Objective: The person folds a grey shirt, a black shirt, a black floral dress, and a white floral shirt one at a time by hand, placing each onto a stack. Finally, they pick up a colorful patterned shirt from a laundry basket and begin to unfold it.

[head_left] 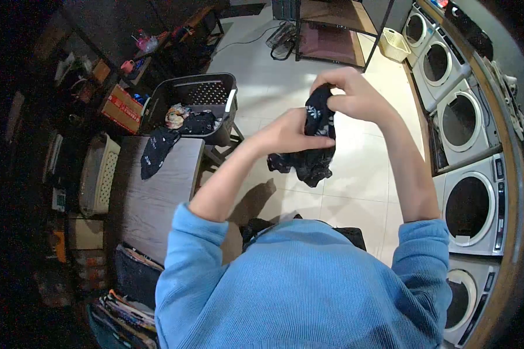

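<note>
A black garment with white flower-like prints (318, 166) hangs in front of me, bunched at its upper end. My right hand (355, 96) grips its top edge, thumb and fingers closed on the cloth. Lower down, my left hand (288, 134) is closed around the left side of the same garment, its thumb lying across the front. The lower part dangles loosely over the floor. Folds hide which kind of garment it is.
To the left stands a black laundry basket (233, 107) with clothes inside. A dark printed cloth (157, 152) lies on the grey table (151, 203). Front-loading machines (468, 203) line the right side. A cream basket (395, 45) and a shelf rack (332, 43) stand further back.
</note>
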`<action>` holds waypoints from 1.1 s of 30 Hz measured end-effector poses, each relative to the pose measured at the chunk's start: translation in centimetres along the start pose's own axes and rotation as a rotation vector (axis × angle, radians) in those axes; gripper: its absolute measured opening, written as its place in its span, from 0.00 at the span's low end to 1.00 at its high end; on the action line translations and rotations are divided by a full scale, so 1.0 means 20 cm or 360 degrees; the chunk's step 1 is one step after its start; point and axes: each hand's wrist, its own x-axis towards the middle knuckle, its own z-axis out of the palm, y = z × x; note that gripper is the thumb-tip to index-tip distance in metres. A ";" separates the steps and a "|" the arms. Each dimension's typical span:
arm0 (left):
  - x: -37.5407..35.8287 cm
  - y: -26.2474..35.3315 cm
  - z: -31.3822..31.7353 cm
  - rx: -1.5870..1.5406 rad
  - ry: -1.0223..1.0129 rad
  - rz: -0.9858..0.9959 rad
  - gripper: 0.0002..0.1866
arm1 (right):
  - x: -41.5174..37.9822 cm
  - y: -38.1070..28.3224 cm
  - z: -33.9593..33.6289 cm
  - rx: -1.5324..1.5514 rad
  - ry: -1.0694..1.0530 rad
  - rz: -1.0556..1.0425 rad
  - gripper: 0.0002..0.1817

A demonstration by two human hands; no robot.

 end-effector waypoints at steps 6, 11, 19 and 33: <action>0.02 -0.22 -0.03 -0.0187 0.0759 -0.0513 0.31 | -0.11 0.14 0.25 -0.0580 0.0852 0.0036 0.22; -0.02 -0.16 0.03 -0.0999 0.0791 -0.0553 0.37 | -0.34 0.13 0.63 0.0104 0.0650 0.0520 0.24; -0.06 -0.19 0.05 -0.1198 0.0362 -0.0676 0.45 | -0.35 0.15 0.77 0.0116 0.0967 0.0621 0.12; -0.15 -0.27 0.03 -0.1334 0.0462 -0.0624 0.39 | -0.24 0.05 0.95 0.0066 0.1475 -0.0080 0.10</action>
